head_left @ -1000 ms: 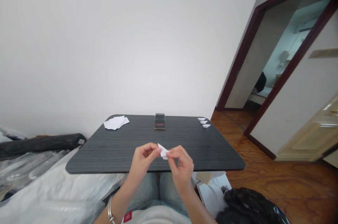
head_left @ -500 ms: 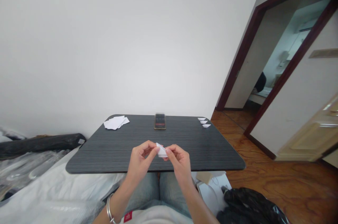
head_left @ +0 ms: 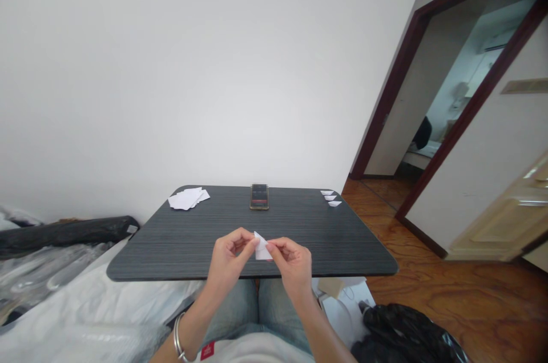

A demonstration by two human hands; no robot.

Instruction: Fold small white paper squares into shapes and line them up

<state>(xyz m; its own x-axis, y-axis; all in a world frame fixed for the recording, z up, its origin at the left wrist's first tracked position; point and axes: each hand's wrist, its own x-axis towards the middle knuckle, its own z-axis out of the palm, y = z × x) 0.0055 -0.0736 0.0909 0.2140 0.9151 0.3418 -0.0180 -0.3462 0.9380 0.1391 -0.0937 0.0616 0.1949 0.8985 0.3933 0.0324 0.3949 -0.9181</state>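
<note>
Folded paper piece (head_left: 261, 250) sits pinched right between both hands, left hand (head_left: 230, 260) and right hand (head_left: 291, 264) equally close, just above the tabletop's (head_left: 180, 243) near edge.

Nothing legible — the phone (head_left: 259, 196) screen and the shirt's red tag (head_left: 207, 350) are too small to read.
</note>
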